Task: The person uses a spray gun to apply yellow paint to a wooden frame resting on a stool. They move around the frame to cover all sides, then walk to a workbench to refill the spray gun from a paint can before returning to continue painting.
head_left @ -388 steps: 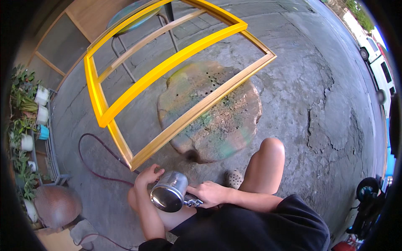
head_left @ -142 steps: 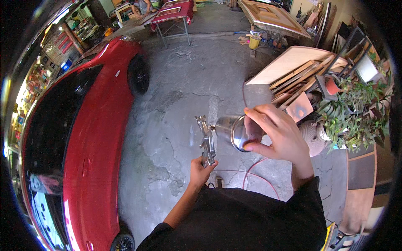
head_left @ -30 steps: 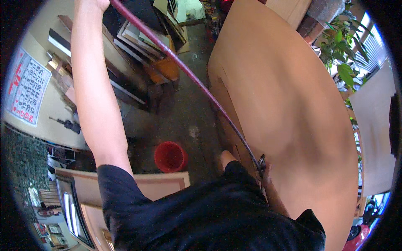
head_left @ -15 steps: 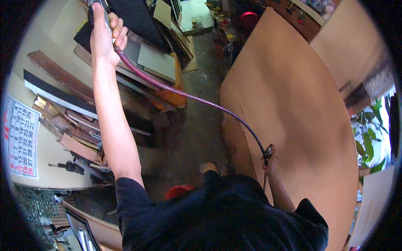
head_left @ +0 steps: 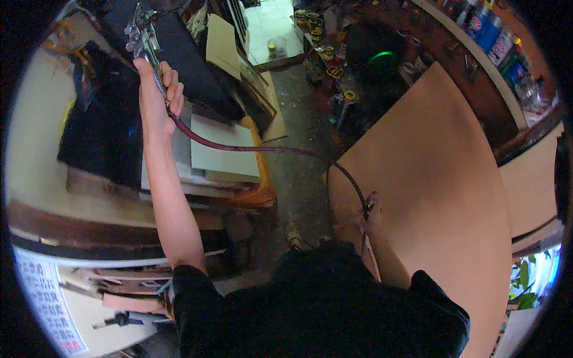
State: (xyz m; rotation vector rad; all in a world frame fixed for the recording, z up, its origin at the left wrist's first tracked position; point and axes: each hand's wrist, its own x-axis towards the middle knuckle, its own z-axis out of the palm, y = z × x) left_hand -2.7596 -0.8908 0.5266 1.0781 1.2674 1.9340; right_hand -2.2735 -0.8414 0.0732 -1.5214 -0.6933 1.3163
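My left hand (head_left: 160, 98) is stretched far forward at the upper left, its fingers wrapped round the handle of a metal spray gun (head_left: 142, 42). From the gun's lower end a dark red hose (head_left: 262, 149) sags across in front of me to the right. My right hand (head_left: 372, 219), low by my side, is closed round that hose, with a short length hanging below it. A large smooth brown board (head_left: 441, 173) spreads behind and beyond my right hand; whether the hand touches it I cannot tell.
Light panels (head_left: 224, 146) and an orange-brown wooden piece (head_left: 262, 179) lie left of the dark floor (head_left: 298, 113). Small cans (head_left: 316, 34) stand ahead. Spray cans and bottles (head_left: 492, 36) line a shelf at the upper right. A calendar (head_left: 45, 292) hangs at lower left.
The view has turned and tipped up, showing more of the far shelf and floor. The whole spray gun now shows. The hose hangs in a deeper curve, and both hands keep their grips.
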